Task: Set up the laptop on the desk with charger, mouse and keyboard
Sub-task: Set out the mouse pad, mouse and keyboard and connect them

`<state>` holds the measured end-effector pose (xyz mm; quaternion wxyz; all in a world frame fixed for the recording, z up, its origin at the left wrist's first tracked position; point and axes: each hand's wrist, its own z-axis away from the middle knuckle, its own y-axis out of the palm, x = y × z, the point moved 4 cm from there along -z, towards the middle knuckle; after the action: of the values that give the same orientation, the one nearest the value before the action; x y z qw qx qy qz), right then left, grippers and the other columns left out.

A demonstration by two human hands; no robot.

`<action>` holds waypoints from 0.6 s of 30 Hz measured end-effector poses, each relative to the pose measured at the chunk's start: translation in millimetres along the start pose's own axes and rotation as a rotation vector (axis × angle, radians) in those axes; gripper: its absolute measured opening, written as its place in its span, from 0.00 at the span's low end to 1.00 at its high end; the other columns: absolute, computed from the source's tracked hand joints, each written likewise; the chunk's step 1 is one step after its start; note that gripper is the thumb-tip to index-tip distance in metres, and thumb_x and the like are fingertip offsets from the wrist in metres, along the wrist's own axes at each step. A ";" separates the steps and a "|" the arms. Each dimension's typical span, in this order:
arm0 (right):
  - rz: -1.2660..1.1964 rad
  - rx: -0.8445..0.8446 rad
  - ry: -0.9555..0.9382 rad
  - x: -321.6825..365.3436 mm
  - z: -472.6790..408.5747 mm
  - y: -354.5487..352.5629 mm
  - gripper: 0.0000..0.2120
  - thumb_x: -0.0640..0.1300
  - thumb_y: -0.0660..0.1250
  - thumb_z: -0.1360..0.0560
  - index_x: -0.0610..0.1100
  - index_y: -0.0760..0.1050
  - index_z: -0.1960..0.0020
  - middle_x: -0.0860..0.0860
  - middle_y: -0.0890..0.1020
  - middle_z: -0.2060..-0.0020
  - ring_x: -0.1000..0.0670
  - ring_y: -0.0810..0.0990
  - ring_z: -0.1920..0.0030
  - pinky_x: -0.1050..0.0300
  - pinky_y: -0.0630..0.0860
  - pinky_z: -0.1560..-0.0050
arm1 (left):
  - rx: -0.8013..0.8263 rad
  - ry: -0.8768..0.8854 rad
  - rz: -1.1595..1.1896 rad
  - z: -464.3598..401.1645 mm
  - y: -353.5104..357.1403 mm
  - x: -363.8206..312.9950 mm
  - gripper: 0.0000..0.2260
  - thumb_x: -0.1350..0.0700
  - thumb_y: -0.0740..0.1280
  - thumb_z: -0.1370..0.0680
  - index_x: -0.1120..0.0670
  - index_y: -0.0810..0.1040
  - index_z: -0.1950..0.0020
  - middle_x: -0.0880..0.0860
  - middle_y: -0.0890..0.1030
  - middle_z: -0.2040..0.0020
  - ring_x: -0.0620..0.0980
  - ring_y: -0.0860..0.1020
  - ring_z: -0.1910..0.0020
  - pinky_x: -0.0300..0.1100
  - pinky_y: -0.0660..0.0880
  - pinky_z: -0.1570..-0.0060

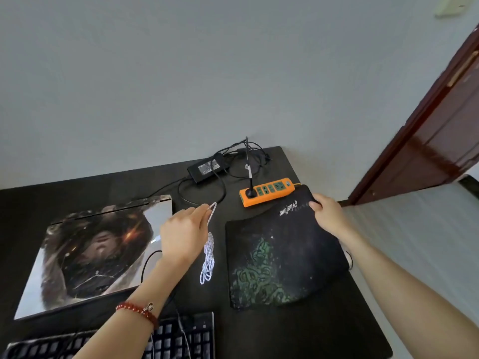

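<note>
A black rectangular desk (259, 332) stands against a pale grey wall (181, 73), with a dark red-brown wooden door (440, 130) at the right. On the left part of the desk lies a closed laptop (90, 255), its lid covered by a dark printed picture. To its right lies a black cloth mouse pad with a green pattern (280, 255); its far right corner is raised off the desk and overlaps the end of an orange power strip with green sockets (269, 190), in which one black plug is seated. A black keyboard with pale keys (178, 338) lies at the near edge, partly under the left forearm. A black charger brick (207, 167) rests at the far edge among loose black cables, just behind the power strip.

The left hand (181, 234), with a red bead bracelet (137, 310) at the wrist, pinches a coiled white braided cable (208, 252) between curled fingers; the coil hangs down between laptop and mouse pad. The right hand (326, 213) grips the raised corner of the mouse pad, thumb on top. A mouse may lie beneath the pad's right edge; the view does not settle it.
</note>
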<state>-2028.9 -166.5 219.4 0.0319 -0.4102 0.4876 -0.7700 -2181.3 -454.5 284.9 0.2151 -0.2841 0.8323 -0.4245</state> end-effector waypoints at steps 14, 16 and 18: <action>0.032 -0.017 0.257 -88.9 -33.1 58.4 0.16 0.33 0.57 0.25 0.39 0.68 0.38 0.38 0.77 0.46 0.37 0.74 0.45 0.50 0.68 0.48 | 0.155 -0.078 0.028 15.4 70.0 -10.1 0.14 0.54 0.59 0.24 0.55 0.80 0.63 0.53 0.72 0.78 0.54 0.71 0.80 0.40 0.67 0.84; 0.023 -0.008 0.235 -87.3 -37.5 63.3 0.15 0.32 0.56 0.24 0.39 0.68 0.38 0.38 0.77 0.45 0.38 0.74 0.44 0.51 0.68 0.48 | 0.155 -0.081 0.054 15.9 73.2 -9.4 0.13 0.54 0.59 0.24 0.56 0.82 0.61 0.53 0.72 0.78 0.54 0.71 0.80 0.41 0.67 0.84; -0.011 0.018 0.201 -86.2 -41.1 69.3 0.16 0.31 0.54 0.24 0.39 0.67 0.37 0.38 0.76 0.44 0.38 0.74 0.43 0.51 0.68 0.48 | 0.156 -0.078 0.058 16.5 74.7 -10.0 0.12 0.54 0.60 0.24 0.56 0.82 0.60 0.53 0.72 0.78 0.54 0.71 0.80 0.41 0.67 0.84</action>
<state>-2023.5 -134.1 106.1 -0.0176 -0.3333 0.4792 -0.8118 -2185.7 -421.9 215.1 0.2809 -0.2587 0.7957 -0.4702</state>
